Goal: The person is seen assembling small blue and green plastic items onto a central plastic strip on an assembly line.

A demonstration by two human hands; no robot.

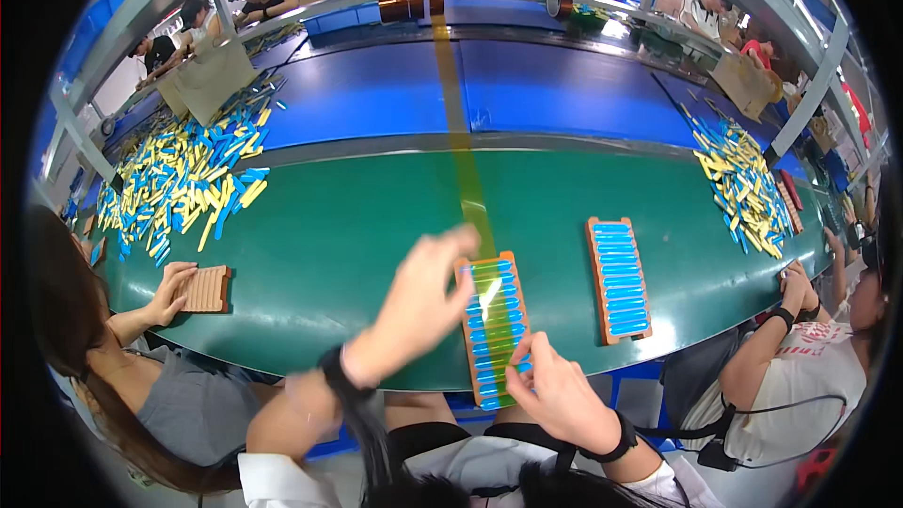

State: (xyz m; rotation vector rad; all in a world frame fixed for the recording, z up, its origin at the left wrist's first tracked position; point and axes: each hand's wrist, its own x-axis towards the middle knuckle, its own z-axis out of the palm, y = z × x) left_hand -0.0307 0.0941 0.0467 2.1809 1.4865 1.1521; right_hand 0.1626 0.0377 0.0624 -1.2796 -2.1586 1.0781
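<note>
A brown slotted tray (509,257) full of blue strip-like pieces lies in front of me on the green table. A strip of clear amber tape (458,118) runs from a roll at the far side down over the middle of this tray. My left hand (419,292), smeared by motion, is over the tape and the tray's upper left edge. At the tray's lower right side is my right hand (555,390), its thumb and fingers pinched beside the tape's edge; what they hold is hidden. Both wrists wear black bands.
A second brown tray (642,335) of blue pieces lies to the right. Heaps of blue and yellow pieces (183,179) (743,183) stand at both sides. A co-worker's hand (174,290) touches a tray (209,290) at left. Another person (809,348) sits at right. Amber rolls (402,2) hang on a bar.
</note>
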